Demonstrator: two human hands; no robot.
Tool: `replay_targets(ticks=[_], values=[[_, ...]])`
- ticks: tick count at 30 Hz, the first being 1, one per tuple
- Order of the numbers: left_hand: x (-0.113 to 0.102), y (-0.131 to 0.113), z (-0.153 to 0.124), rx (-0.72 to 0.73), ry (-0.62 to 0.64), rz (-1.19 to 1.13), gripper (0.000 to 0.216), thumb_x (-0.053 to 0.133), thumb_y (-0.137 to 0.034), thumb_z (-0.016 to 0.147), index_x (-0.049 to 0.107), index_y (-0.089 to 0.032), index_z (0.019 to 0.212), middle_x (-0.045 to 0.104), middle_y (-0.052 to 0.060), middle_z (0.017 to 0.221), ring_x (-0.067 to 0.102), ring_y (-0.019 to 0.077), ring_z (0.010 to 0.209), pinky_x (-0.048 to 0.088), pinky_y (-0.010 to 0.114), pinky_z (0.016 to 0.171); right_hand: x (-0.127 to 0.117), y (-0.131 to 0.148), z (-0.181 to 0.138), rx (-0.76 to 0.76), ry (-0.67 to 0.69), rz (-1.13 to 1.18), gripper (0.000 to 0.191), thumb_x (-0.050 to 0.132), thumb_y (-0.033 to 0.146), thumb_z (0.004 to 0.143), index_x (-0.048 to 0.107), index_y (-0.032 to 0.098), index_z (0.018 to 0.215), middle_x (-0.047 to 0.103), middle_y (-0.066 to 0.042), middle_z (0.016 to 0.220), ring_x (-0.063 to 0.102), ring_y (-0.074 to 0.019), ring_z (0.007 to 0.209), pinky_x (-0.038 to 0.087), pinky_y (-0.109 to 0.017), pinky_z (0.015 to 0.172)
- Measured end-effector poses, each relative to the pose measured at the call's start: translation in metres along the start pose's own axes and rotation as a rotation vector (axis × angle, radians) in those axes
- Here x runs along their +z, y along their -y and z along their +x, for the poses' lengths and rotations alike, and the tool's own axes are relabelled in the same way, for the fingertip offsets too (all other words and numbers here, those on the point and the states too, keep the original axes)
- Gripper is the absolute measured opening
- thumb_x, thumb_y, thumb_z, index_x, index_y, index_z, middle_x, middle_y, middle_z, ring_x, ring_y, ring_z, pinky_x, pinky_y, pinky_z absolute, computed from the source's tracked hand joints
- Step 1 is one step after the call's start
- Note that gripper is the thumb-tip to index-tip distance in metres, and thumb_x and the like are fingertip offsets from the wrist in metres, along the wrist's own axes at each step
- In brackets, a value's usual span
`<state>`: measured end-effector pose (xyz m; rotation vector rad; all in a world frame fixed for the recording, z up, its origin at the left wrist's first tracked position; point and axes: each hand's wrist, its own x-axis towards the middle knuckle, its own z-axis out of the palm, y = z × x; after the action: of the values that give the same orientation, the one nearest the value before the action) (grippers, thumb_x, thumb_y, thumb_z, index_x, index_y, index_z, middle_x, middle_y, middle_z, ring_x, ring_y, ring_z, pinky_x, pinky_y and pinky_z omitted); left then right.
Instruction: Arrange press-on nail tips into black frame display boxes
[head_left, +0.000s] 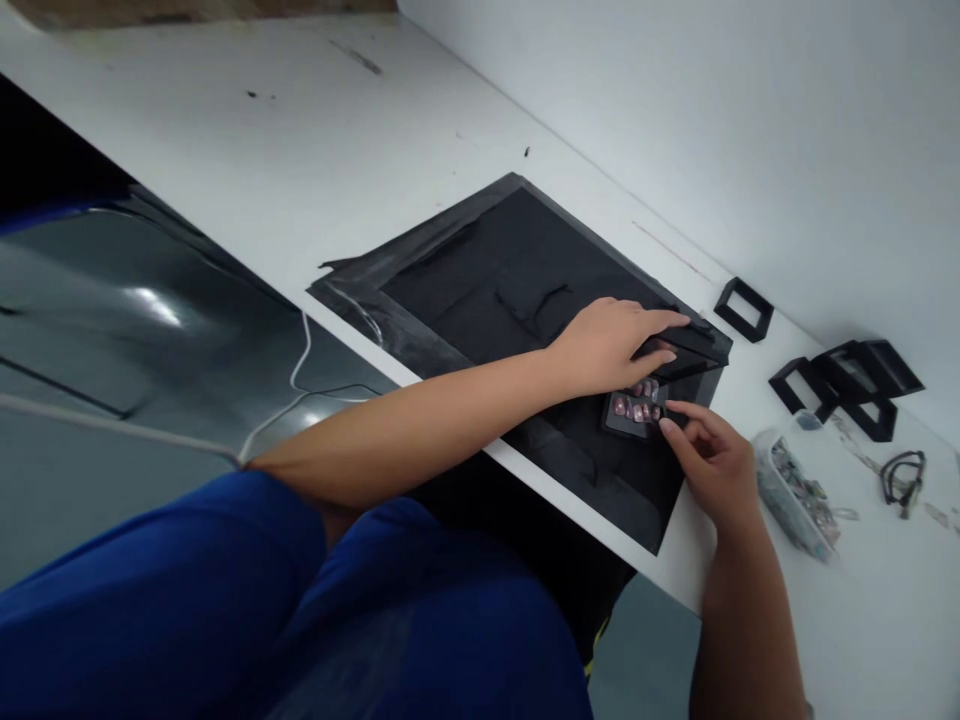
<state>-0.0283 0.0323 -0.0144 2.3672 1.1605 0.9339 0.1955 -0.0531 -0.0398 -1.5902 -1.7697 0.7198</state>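
Observation:
A small dark case [624, 427] lies on a black mat [480, 290], with rows of glossy pinkish false nails [637, 408] in it. My left hand [604, 345] reaches over it from the left. Its thumb and forefinger are at a dark, flat lid-like piece [684, 362] raised behind the nails; part of that piece is hidden by the hand. At the near right edge of the case, my right hand [712, 455] has thumb and forefinger pinched on the rim, its other fingers curled.
Several black box frames [744, 308] stand on the white table [225, 140] along the wall. To the right of my right hand is a clear plastic tub [795, 490] of small packets. Beyond it lies a dark looped item [902, 480]. A pale cable [300, 390] hangs below the table edge.

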Motion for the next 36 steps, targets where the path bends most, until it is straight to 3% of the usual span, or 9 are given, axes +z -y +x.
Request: replay_targets(ticks=[4, 9, 11, 15, 18, 21, 25, 31, 36], values=[[0.001, 0.007, 0.002, 0.174, 0.022, -0.051, 0.034, 0.054, -0.024, 0.098, 0.061, -0.021, 0.131, 0.075, 0.005, 0.113, 0.069, 0.0187, 0.103, 0.049, 0.033, 0.093, -0.002, 0.004, -0.002, -0.058, -0.104, 0.072, 0.034, 0.065, 0.047, 0.091, 0.067, 0.017, 0.109, 0.039, 0.008, 0.058, 0.037, -0.0079, 0.05, 0.033, -0.022, 0.048], [-0.005, 0.005, -0.001, 0.332, 0.233, -0.035, 0.038, 0.05, -0.013, 0.095, 0.063, -0.023, 0.129, 0.075, 0.005, 0.117, 0.068, 0.0216, 0.113, 0.047, 0.038, 0.1, -0.002, 0.008, -0.005, -0.186, -0.257, 0.096, 0.044, 0.058, 0.041, 0.096, 0.049, 0.019, 0.133, 0.046, 0.007, 0.067, 0.044, -0.0094, 0.054, 0.04, -0.023, 0.053], [-0.005, 0.003, -0.004, 0.385, 0.292, -0.068, 0.039, 0.05, -0.014, 0.095, 0.062, -0.025, 0.13, 0.073, 0.003, 0.125, 0.068, 0.0187, 0.115, 0.047, 0.035, 0.101, -0.003, 0.007, -0.005, -0.221, -0.283, 0.05, 0.047, 0.063, 0.038, 0.093, 0.052, 0.02, 0.135, 0.049, 0.005, 0.071, 0.046, -0.0106, 0.058, 0.042, -0.025, 0.056], [0.0, -0.001, -0.011, 0.435, 0.349, -0.068, 0.049, 0.068, -0.054, 0.087, 0.066, -0.028, 0.128, 0.07, 0.002, 0.131, 0.066, 0.0212, 0.119, 0.044, 0.037, 0.106, -0.006, 0.003, -0.006, -0.28, -0.19, -0.041, 0.021, 0.069, 0.04, 0.088, 0.073, 0.021, 0.096, 0.056, -0.001, 0.076, 0.047, -0.0126, 0.062, 0.042, -0.028, 0.056], [0.005, -0.001, -0.015, 0.417, 0.38, -0.059, 0.054, 0.075, -0.067, 0.074, 0.075, -0.029, 0.112, 0.07, 0.006, 0.131, 0.063, 0.0274, 0.122, 0.037, 0.048, 0.114, -0.006, -0.001, -0.006, -0.302, -0.073, -0.073, 0.023, 0.071, 0.044, 0.087, 0.073, 0.022, 0.083, 0.059, -0.001, 0.074, 0.049, -0.013, 0.059, 0.042, -0.028, 0.054], [0.011, 0.001, -0.016, 0.427, 0.386, -0.023, 0.051, 0.075, -0.068, 0.072, 0.078, -0.028, 0.104, 0.068, 0.007, 0.132, 0.061, 0.0299, 0.124, 0.033, 0.054, 0.116, -0.004, -0.007, -0.004, -0.308, 0.007, -0.095, 0.029, 0.071, 0.05, 0.086, 0.074, 0.022, 0.077, 0.059, -0.001, 0.071, 0.049, -0.0127, 0.056, 0.042, -0.028, 0.052], [0.018, 0.005, -0.015, 0.455, 0.362, 0.005, 0.052, 0.071, -0.065, 0.079, 0.075, -0.025, 0.112, 0.067, 0.008, 0.134, 0.061, 0.0278, 0.122, 0.041, 0.048, 0.11, 0.001, -0.014, -0.001, -0.314, 0.036, -0.098, 0.04, 0.068, 0.058, 0.086, 0.073, 0.021, 0.073, 0.057, -0.002, 0.068, 0.049, -0.0135, 0.056, 0.043, -0.028, 0.052], [0.032, 0.009, -0.016, 0.504, 0.349, 0.071, 0.06, 0.071, -0.06, 0.081, 0.067, -0.02, 0.126, 0.062, 0.013, 0.14, 0.056, 0.0333, 0.129, 0.033, 0.057, 0.117, 0.008, -0.026, -0.003, -0.292, 0.001, -0.103, 0.041, 0.068, 0.059, 0.085, 0.07, 0.021, 0.07, 0.057, -0.002, 0.071, 0.052, -0.0156, 0.063, 0.045, -0.031, 0.06], [0.042, 0.013, -0.018, 0.493, 0.321, 0.097, 0.059, 0.065, -0.059, 0.085, 0.065, -0.02, 0.13, 0.058, 0.012, 0.145, 0.053, 0.0313, 0.132, 0.036, 0.052, 0.113, 0.014, -0.036, -0.001, -0.229, -0.068, -0.08, 0.043, 0.066, 0.062, 0.084, 0.073, 0.02, 0.08, 0.062, -0.003, 0.072, 0.055, -0.0172, 0.063, 0.047, -0.031, 0.06]])
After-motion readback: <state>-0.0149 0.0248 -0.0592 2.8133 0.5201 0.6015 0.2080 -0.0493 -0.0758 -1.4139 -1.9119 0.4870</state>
